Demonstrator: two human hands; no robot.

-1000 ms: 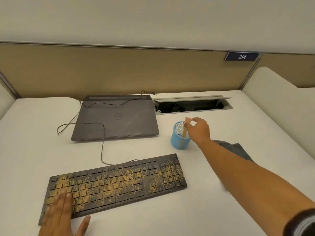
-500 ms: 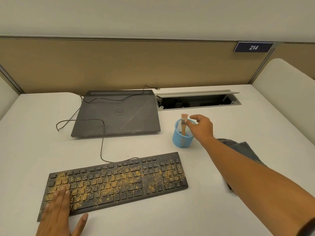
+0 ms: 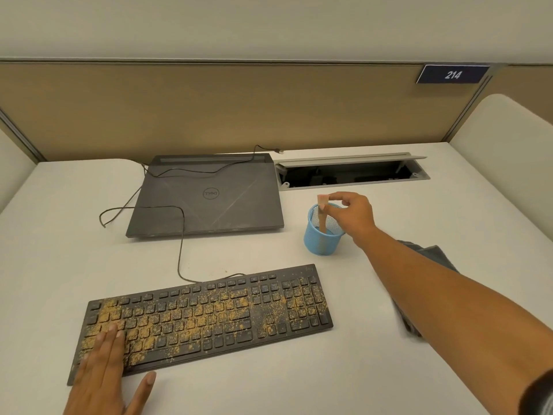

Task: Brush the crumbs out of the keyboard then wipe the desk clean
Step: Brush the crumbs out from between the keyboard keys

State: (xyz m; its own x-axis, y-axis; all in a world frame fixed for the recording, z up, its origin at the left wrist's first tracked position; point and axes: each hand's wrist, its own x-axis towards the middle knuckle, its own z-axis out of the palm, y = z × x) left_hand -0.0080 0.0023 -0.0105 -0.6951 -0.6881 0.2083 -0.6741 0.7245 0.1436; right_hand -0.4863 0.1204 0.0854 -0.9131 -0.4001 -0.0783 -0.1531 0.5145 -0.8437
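At two o'clock from the keyboard (image 3: 209,319), our right hand (image 3: 354,214) pinches the brush (image 3: 322,217) in the cup (image 3: 321,242) — left hand (image 3: 101,372), fingers straight, rests on keys.

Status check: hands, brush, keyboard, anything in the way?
Left hand flat on keyboard end. Right hand pinches brush in cup. Crumbs all over keys. Nothing blocking; cloth idle right of cup.

Single view, head-worn, wide-angle. Position: above the near edge of the tabletop (image 3: 269,384), at 6 o'clock. Facing: forward and down, toward the partition (image 3: 209,109) at 12 o'clock. Range: close, with the keyboard (image 3: 209,319) low in frame, within arm's reach.
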